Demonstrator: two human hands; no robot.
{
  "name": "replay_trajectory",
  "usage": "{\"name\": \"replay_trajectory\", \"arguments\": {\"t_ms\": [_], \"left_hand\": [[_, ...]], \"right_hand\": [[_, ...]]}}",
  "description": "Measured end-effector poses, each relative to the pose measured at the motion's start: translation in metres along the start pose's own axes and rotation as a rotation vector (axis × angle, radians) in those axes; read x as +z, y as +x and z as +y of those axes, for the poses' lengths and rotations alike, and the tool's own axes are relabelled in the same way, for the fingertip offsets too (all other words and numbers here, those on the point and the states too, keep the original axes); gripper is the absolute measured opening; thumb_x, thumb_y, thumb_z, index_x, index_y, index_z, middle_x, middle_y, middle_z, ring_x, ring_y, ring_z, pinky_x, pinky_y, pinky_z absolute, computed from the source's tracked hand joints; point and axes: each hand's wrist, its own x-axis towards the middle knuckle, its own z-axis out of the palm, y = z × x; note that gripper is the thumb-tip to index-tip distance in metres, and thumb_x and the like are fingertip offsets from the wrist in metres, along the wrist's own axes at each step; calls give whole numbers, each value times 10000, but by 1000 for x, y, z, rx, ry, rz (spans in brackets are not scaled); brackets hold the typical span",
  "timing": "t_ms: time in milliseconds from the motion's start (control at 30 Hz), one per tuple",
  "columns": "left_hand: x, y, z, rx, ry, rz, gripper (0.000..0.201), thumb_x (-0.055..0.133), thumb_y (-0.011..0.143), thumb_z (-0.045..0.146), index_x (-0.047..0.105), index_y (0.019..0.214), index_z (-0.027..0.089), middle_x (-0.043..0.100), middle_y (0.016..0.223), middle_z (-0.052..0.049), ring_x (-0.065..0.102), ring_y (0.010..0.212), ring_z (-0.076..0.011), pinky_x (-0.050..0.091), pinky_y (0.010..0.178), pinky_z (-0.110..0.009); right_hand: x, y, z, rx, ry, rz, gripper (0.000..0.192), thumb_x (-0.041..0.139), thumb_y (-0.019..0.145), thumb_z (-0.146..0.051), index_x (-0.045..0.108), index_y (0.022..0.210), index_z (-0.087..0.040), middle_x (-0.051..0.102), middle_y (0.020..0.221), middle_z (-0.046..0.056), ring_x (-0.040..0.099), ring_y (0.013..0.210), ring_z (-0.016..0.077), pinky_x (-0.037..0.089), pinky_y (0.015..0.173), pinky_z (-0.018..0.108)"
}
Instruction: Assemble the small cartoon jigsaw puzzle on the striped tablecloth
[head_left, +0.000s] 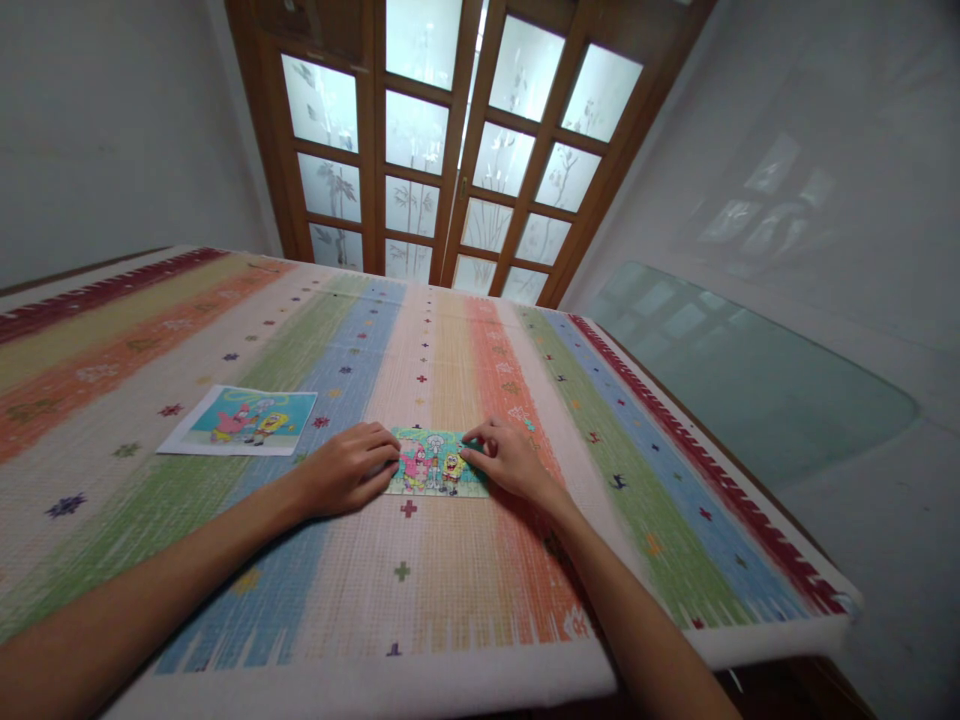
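So the person's got a small cartoon jigsaw puzzle (436, 462) lying flat on the table (450, 590), about mid-width and close to the near edge; it sits on a striped woven cloth (337, 340) with little cross and star motifs scattered over it. The puzzle looks fully put together, though the pieces are too small to make out one by one.

The left hand (346, 468) rests palm down at the puzzle's left edge; the fingers are curled loosely and their tips touch that edge. No real grip there; the hand is more pressing against the side than holding anything. The right hand (504, 456) is on the right edge; the index finger and thumb are pinched close together right at the upper right corner, touching the puzzle; can't tell if they actually have a piece between them or just press on the surface.

Off to the left, well apart from the puzzle, lies a printed reference picture (241, 420) with cartoon characters on a white border; flat, slightly skewed. Behind the table stands a wooden door (450, 150) with frosted glass panes; a glass tabletop (750, 370) sits to the right.
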Motion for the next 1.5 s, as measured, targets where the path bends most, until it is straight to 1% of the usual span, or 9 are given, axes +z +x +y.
{"name": "replay_trajectory", "arguments": {"t_ms": [200,400,500,600,867,1033,1167,1333,1500], "left_hand": [[1,-1,-1,-3,5,-8,193,489,1013,178,678,976,162,711,964,-101,656,890,-217,541,835,-369],[1,-1,-1,8,18,-10,211,472,1022,182,674,973,150,709,964,-109,655,882,-221,539,819,-370],[0,0,0,13,19,-12,210,473,1022,180,673,969,144,706,958,-108,652,881,-224,540,816,-374],[1,0,0,10,22,-9,209,474,1023,177,673,968,145,705,952,-105,650,880,-222,539,818,-371],[2,-1,-2,9,17,-10,214,470,1026,178,673,971,141,704,961,-107,647,885,-221,537,831,-375],[1,0,-1,7,14,-7,212,473,1027,182,674,971,144,703,956,-104,643,878,-221,535,832,-376],[1,0,-1,18,18,1,207,473,1025,181,668,965,144,701,946,-100,642,872,-224,529,823,-374],[2,-1,-1,14,19,7,204,475,1025,181,666,962,148,701,941,-96,643,868,-219,523,817,-363],[2,0,-2,17,18,7,213,474,1027,187,667,951,140,699,937,-99,643,871,-224,524,818,-369]], "right_hand": [[1,0,-2,-21,-7,-30,115,739,899,-201,803,993,-183,624,881,47,580,767,163,446,737,293],[-1,1,-2,-4,-13,-55,145,719,885,-156,808,998,-176,614,878,37,561,741,149,434,734,289],[-1,1,-4,5,-28,-34,133,708,887,-152,808,970,-177,611,851,28,558,738,147,425,723,279],[-1,0,-5,0,-47,-12,119,703,902,-163,802,967,-174,622,871,35,569,758,152,423,731,278],[2,0,-5,15,-64,-24,110,697,925,-185,787,989,-174,639,917,54,614,829,174,437,767,285],[4,1,-4,23,-32,-34,123,694,924,-170,799,987,-171,643,905,55,612,811,168,445,756,283],[7,0,-4,41,-67,-10,124,695,915,-161,806,967,-179,646,892,53,610,809,170,438,745,283],[11,-2,-4,21,-103,34,123,692,906,-170,805,954,-174,641,905,56,596,787,163,427,733,279],[12,-1,-4,-25,-83,14,139,683,879,-147,814,909,-182,648,900,64,601,824,180,439,760,294]]}}
